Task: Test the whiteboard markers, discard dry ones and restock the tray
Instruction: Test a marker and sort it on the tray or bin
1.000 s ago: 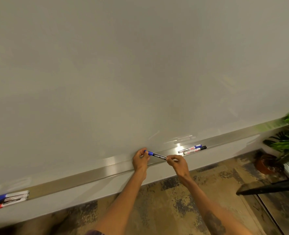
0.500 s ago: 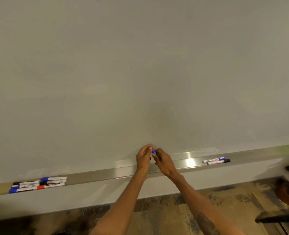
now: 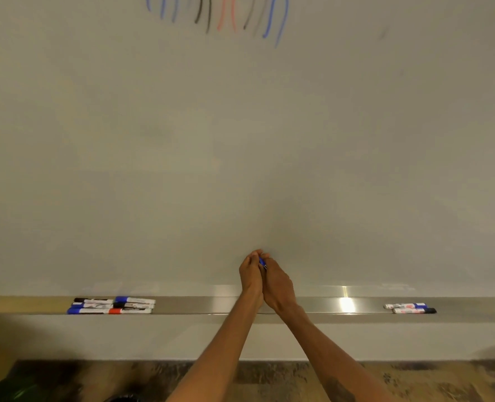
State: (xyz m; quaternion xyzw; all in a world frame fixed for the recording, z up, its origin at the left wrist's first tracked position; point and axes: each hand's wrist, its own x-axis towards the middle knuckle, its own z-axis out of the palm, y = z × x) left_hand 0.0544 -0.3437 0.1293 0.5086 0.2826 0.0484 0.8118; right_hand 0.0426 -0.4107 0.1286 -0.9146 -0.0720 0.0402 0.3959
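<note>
A blue-capped marker (image 3: pixel 262 262) is held between both hands just above the metal tray (image 3: pixel 211 305), close to the whiteboard (image 3: pixel 240 140). My left hand (image 3: pixel 250 275) grips its blue cap end and my right hand (image 3: pixel 278 281) grips its body; only a sliver of the marker shows between the fingers. Several markers (image 3: pixel 111 305) lie grouped on the tray's left part. Two markers (image 3: pixel 410 308) lie on its right part. Blue, black and red test strokes (image 3: pixel 220 15) mark the top of the board.
Below the tray runs a pale wall band (image 3: pixel 95 338), then patterned carpet (image 3: pixel 269 378). A dark green object (image 3: pixel 5 391) sits at the bottom left corner.
The hands have come together around the marker and lifted slightly above the tray. The view has tilted up and levelled, bringing the test strokes at the top of the board into sight.
</note>
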